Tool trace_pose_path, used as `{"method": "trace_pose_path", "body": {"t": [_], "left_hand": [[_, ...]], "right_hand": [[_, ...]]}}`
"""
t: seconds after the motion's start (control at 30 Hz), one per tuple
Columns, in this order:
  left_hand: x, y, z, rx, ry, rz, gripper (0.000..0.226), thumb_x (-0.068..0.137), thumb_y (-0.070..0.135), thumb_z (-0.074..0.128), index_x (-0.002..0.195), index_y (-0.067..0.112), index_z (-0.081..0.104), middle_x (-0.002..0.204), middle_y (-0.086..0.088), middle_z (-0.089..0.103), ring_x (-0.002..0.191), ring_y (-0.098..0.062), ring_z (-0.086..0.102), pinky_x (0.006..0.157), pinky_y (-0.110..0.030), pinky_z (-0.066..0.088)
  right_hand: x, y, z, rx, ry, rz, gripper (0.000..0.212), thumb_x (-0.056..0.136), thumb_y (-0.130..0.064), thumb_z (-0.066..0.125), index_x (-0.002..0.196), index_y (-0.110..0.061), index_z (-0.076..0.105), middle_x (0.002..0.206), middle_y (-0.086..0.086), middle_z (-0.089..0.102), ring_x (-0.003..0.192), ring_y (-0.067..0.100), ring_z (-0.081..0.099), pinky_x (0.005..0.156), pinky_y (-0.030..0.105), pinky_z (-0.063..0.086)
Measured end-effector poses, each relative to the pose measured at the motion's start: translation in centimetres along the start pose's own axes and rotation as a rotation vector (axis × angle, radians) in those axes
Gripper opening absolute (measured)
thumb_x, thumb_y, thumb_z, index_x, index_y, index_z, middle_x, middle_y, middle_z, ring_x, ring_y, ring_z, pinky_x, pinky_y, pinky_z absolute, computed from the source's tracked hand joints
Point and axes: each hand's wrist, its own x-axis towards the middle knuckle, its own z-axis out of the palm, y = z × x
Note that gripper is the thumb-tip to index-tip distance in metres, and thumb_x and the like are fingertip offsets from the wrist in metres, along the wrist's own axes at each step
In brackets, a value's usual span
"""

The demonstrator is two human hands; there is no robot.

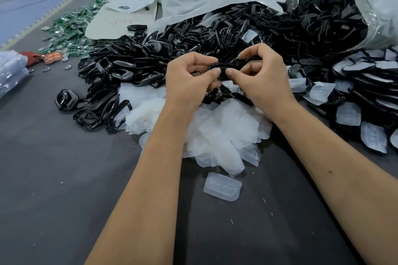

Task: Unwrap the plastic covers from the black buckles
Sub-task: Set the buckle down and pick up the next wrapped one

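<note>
Pinching one black buckle between thumbs and curled fingers, left hand and right hand met above the pile of shed plastic covers. Best peeled from one edge, slowly, keeping the film clear of the buckle heap behind.

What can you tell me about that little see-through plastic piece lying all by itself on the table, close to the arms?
The lone plastic cover is a small, milky, see-through shell, soft-looking like thin moulded plastic. It is roughly rectangular with rounded corners and a flat rim, and a row of four little round bumps runs across its middle. It is empty, with no buckle inside. It lies flat on the dark grey table, between the two forearms, just in front of the white pile of covers and apart from it. Nothing touches it but the table.
</note>
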Motion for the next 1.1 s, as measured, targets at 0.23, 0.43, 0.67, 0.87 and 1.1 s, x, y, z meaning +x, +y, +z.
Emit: {"method": "trace_pose_path", "body": {"t": [0.23, 0.43, 0.67, 0.87, 1.1], "left_hand": [[-0.1, 0.5, -0.6, -0.109, -0.082, -0.070, 0.017, 0.088, -0.010, 0.071, 0.091, 0.006, 0.071, 0.073, -0.009, 0.073, 0.054, -0.015, 0.067, 0.052, -0.019, 0.050], [-0.1, 0.3, -0.4, -0.049, -0.099, -0.023, 0.016, 0.087, -0.009, 0.073, 0.091, 0.006, 0.069, 0.074, -0.009, 0.070, 0.054, -0.015, 0.067, 0.052, -0.019, 0.049], [0.2, 0.1, -0.6, 0.025, -0.080, 0.021, 0.019, 0.084, -0.012, 0.073, 0.084, 0.006, 0.069, 0.079, -0.012, 0.072, 0.054, -0.017, 0.065, 0.053, -0.020, 0.049], [0.6, 0.2, -1.1, 0.048, -0.014, 0.064, 0.020, 0.082, -0.009, 0.072, 0.085, 0.011, 0.070, 0.077, -0.007, 0.074, 0.052, -0.015, 0.065, 0.053, -0.021, 0.050], [1.5, 0.0, -2.6, 0.063, 0.127, 0.043, 0.023, 0.082, -0.007, 0.071, 0.089, 0.015, 0.072, 0.075, -0.005, 0.068, 0.049, -0.012, 0.063, 0.055, -0.024, 0.050]], "right_hand": [[0.2, -0.9, -0.6, 0.263, -0.234, 0.066, 0.003, 0.092, -0.009, 0.078, 0.091, -0.009, 0.075, 0.075, 0.009, 0.073, 0.065, 0.014, 0.068, 0.052, 0.025, 0.053], [0.3, -1.0, -0.4, 0.249, -0.189, 0.066, 0.006, 0.088, -0.006, 0.081, 0.088, -0.005, 0.075, 0.069, 0.009, 0.072, 0.055, 0.016, 0.064, 0.048, 0.026, 0.052], [0.4, -1.2, -0.2, 0.110, -0.169, 0.087, 0.010, 0.084, -0.014, 0.085, 0.082, -0.015, 0.076, 0.065, 0.010, 0.073, 0.050, 0.020, 0.068, 0.048, 0.029, 0.055], [0.5, -3.8, -0.8, -0.313, -0.064, -0.097, 0.044, 0.077, -0.028, 0.092, 0.097, -0.010, 0.057, 0.069, 0.007, 0.070, 0.060, 0.021, 0.069, 0.063, 0.042, 0.059], [-1.5, -10.4, -0.8, -0.544, -1.216, 0.110, 0.017, 0.083, -0.026, 0.088, 0.087, -0.014, 0.076, 0.071, 0.004, 0.077, 0.062, 0.015, 0.076, 0.050, 0.021, 0.056]]}}
